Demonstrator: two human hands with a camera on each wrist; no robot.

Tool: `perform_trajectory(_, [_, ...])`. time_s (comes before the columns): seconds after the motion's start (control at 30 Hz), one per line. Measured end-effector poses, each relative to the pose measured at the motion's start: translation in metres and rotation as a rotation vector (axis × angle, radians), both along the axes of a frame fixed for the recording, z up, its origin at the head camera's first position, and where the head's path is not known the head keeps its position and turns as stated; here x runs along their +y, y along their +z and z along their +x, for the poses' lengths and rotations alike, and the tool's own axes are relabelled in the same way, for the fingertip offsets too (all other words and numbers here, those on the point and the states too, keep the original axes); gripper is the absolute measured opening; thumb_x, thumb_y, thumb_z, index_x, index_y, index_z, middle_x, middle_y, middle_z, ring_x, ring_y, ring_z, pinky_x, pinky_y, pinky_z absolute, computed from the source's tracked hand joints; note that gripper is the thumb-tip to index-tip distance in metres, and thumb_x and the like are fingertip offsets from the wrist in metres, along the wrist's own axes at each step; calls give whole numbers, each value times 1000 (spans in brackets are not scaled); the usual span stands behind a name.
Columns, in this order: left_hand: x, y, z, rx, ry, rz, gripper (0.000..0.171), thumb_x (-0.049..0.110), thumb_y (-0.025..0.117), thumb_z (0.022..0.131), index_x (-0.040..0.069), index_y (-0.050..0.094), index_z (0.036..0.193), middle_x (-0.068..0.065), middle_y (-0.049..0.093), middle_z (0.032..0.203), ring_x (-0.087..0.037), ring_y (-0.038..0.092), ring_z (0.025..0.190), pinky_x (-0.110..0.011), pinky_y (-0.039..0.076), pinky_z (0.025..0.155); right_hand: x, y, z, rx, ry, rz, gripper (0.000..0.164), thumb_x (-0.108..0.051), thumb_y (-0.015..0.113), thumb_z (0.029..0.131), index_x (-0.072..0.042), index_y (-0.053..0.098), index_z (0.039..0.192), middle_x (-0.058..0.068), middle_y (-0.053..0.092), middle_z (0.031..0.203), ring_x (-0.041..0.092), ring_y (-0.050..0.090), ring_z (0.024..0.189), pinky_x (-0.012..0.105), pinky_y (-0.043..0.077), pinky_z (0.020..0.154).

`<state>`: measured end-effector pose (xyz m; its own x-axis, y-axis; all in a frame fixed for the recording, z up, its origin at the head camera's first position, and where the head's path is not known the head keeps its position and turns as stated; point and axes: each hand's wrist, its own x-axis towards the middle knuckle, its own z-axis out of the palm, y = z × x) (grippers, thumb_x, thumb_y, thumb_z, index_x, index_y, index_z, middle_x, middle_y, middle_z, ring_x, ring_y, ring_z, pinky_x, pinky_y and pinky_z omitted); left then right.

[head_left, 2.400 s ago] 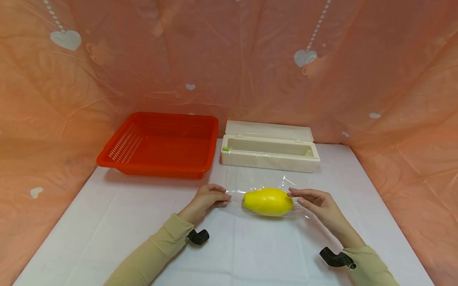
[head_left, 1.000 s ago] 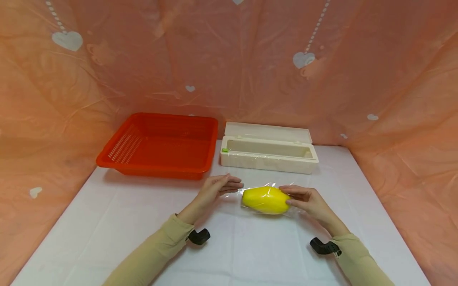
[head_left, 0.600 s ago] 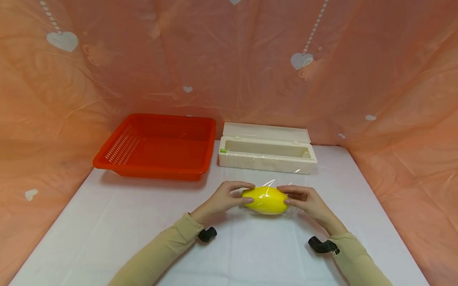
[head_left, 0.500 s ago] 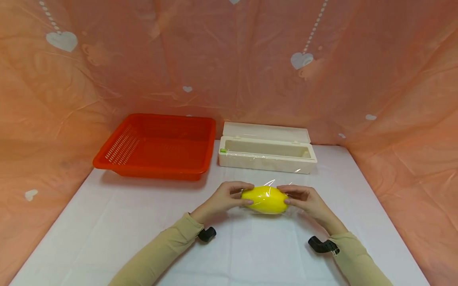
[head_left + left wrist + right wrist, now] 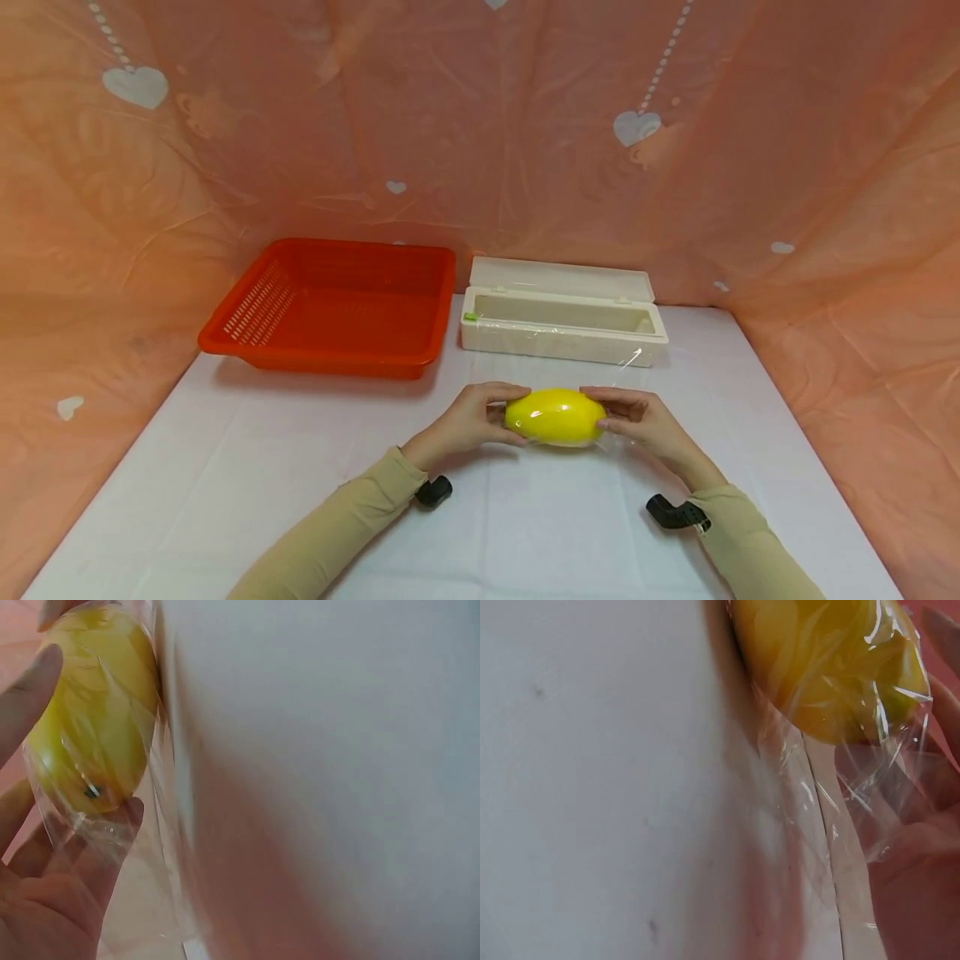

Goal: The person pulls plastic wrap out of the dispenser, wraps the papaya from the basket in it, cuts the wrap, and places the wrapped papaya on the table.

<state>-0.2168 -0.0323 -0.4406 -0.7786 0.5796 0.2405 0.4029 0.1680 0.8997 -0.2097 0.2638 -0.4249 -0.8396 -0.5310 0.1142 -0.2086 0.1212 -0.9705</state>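
A smooth yellow papaya-like fruit (image 5: 556,417) lies at the middle of the white table, wrapped in clear cling film (image 5: 877,712). In the head view my left hand (image 5: 467,421) holds its left end between thumb and fingers. My right hand (image 5: 647,425) holds the right end the same way, thumb in front and fingers behind. Loose film hangs past both ends; in the left wrist view, the end with a small dark mark faces my left palm (image 5: 52,907). The fruit's underside is hidden.
At the back left stands an orange-red plastic basket (image 5: 330,362) with slotted sides. To its right sits a long white cling film box (image 5: 558,343), lid raised, a green slider (image 5: 470,317) on its left. A patterned pink-orange curtain (image 5: 510,150) surrounds the table.
My left hand has moved right from the film's edge onto the fruit, and my right hand has closed in on its other end. The fruit has turned slightly, with the film drawn around it.
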Motion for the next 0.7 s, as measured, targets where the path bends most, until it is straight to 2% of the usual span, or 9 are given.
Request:
perform_trajectory(0.07, [0,0,-1,10,0,-35,73,23,81,58,9,52,123,3,52,121,-9,48,110,-23,43,86,0,-1,1,-3,0,-2,46,-5,66,78,0,51,122,14,48,126,23,45,116,26,38,92])
perform_trajectory(0.17, [-1,0,-3,-12,-36,-35,78,26,82,56,10,50,125,6,51,121,-7,48,109,-22,43,86,1,-2,2,5,4,-1,51,-3,68,75,0,49,123,15,47,127,25,43,117,26,37,93])
perform_trajectory(0.33, [-3,-1,-9,-10,-93,-30,79,18,82,57,10,48,127,5,50,123,-8,51,106,-22,44,84,2,-5,1,45,32,10,58,0,70,73,0,45,125,17,43,129,30,41,118,26,37,93])
perform_trajectory(0.57, [-4,2,-13,21,-111,-102,81,19,83,58,13,46,129,8,49,123,-6,49,106,-20,41,88,3,-5,-1,-2,12,58,61,-3,72,71,-6,44,126,12,43,129,28,41,118,25,37,92])
perform_trajectory(0.7, [-3,2,-16,14,-116,-119,82,20,83,57,12,45,129,8,49,122,-7,50,104,-20,41,87,5,-7,-5,-29,-5,69,61,-5,73,71,-8,45,125,10,43,128,26,43,117,26,39,91])
